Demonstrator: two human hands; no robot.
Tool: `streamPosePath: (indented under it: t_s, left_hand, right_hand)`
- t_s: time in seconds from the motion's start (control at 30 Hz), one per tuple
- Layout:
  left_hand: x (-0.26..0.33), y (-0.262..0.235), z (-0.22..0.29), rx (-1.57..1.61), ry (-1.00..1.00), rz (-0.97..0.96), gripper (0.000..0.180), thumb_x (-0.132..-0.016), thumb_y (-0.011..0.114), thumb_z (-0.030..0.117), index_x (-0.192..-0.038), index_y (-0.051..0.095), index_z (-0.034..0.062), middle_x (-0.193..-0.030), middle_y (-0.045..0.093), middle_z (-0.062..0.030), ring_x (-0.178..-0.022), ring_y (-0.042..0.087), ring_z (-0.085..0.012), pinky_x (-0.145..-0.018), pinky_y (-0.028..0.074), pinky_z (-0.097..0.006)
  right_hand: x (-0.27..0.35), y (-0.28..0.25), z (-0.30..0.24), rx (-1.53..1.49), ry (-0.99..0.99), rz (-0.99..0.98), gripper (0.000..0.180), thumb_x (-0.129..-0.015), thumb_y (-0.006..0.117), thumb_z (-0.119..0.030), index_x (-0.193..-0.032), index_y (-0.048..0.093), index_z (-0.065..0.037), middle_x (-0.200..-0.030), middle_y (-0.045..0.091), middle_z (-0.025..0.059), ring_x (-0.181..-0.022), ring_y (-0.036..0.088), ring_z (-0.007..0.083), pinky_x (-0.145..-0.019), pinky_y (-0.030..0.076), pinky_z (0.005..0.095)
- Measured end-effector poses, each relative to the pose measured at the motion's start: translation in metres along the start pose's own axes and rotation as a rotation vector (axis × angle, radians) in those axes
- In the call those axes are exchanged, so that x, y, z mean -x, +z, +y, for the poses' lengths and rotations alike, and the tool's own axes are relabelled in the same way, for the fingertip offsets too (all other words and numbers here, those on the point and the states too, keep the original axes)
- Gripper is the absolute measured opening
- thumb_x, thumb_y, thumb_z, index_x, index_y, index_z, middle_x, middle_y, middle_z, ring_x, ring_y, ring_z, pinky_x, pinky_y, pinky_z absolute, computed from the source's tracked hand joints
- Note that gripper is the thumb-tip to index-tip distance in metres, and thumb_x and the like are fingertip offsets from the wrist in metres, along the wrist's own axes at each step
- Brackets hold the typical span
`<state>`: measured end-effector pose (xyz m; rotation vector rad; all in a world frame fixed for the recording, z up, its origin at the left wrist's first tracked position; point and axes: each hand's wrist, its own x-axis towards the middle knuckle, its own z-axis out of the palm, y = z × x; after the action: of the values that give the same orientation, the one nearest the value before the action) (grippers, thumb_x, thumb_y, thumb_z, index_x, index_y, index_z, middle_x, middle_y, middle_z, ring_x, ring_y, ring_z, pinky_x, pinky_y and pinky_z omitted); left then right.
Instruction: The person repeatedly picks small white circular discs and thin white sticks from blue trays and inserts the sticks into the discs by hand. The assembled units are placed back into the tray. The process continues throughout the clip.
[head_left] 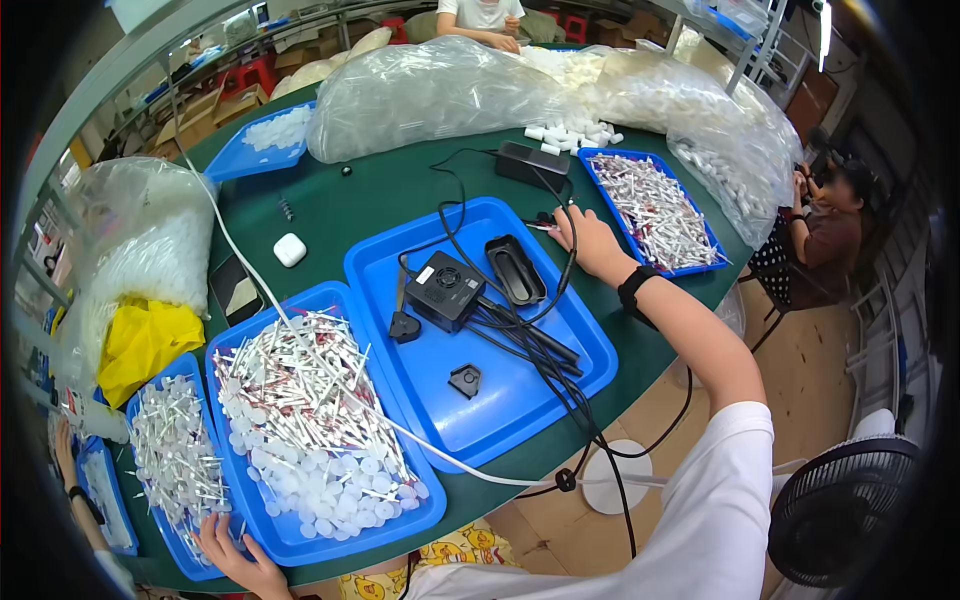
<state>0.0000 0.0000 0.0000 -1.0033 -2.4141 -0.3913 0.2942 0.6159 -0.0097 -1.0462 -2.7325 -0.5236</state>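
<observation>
My left hand lies with its fingers spread at the near end of two blue trays. One is a narrow tray of small white stick-like pieces. The other is a wider tray with white-and-red sticks and translucent round caps. My right hand reaches across the table, fingers bent around a small dark item that I cannot make out. A black cable runs past this hand. Beside it stands a blue tray holding a black box with a fan, an oblong black case and cables.
Another blue tray of sticks stands to the right. Large clear bags line the far edge. A black power brick, white earbud case and phone lie on the green table. A co-worker's hand shows far left; a fan stands right.
</observation>
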Motion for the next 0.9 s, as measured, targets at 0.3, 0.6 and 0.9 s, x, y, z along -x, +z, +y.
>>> streamPosePath:
  t_s: [0.3, 0.6, 0.9]
  left_hand:
    - [-0.001, 0.011, 0.000, 0.025, -0.029, -0.074, 0.034, -0.090, 0.049, 0.020, -0.114, 0.057, -0.0032, -0.125, 0.053, -0.0189, -0.124, 0.045, -0.0385, -0.116, 0.017, -0.057]
    - [-0.004, 0.003, 0.009, 0.068, -0.066, -0.059, 0.033, -0.086, 0.051, 0.018, -0.110, 0.058, -0.0032, -0.122, 0.054, -0.0189, -0.121, 0.047, -0.0393, -0.116, 0.019, -0.058]
    - [-0.010, 0.007, 0.011, 0.077, -0.036, -0.022, 0.033, -0.083, 0.053, 0.020, -0.106, 0.060, -0.0030, -0.119, 0.055, -0.0190, -0.117, 0.049, -0.0399, -0.115, 0.020, -0.059]
  right_hand:
    - [0.017, -0.023, 0.024, 0.167, -0.191, -0.171, 0.013, -0.089, 0.053, -0.010, -0.096, 0.057, 0.001, -0.072, 0.067, 0.0149, -0.063, 0.068, 0.0288, -0.051, 0.053, 0.0393]
    - [0.036, -0.143, 0.004, -0.216, 0.082, 0.020, 0.020, -0.099, 0.048, -0.019, -0.097, 0.052, 0.000, -0.073, 0.064, 0.0212, -0.065, 0.064, 0.0379, -0.061, 0.051, 0.0477]
    - [-0.006, -0.199, -0.213, -1.677, -0.036, -0.692, 0.044, -0.102, 0.048, -0.038, -0.115, 0.054, 0.004, -0.081, 0.065, 0.0126, -0.075, 0.069, 0.0215, -0.058, 0.053, 0.0345]
